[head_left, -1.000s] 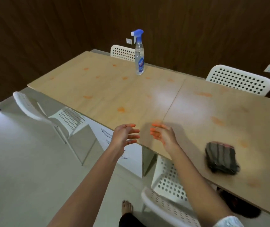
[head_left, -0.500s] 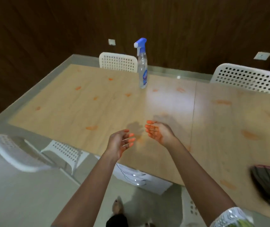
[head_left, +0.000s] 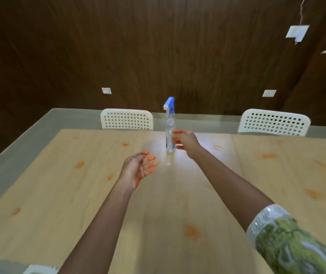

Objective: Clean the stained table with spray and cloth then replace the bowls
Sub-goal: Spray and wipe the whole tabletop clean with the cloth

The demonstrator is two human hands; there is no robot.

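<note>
Spray bottle stands upright near the far edge of the stained table, between two white chairs pushed in behind that edge. Right hand is spread open just beside the bottle, fingers uncurled, contact uncertain. Left hand hovers open over bare tabletop nearer the centre, holding nothing; orange stains dot the wide surface around both arms.

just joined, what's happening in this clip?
A person is starting to clean a light wooden table dotted with orange stains. The right hand reaches with spread fingers to the clear spray bottle with the blue trigger head standing upright at the far edge; no grip on it yet. The left hand hovers open above the table, holding nothing. No bowls are in view.
</note>
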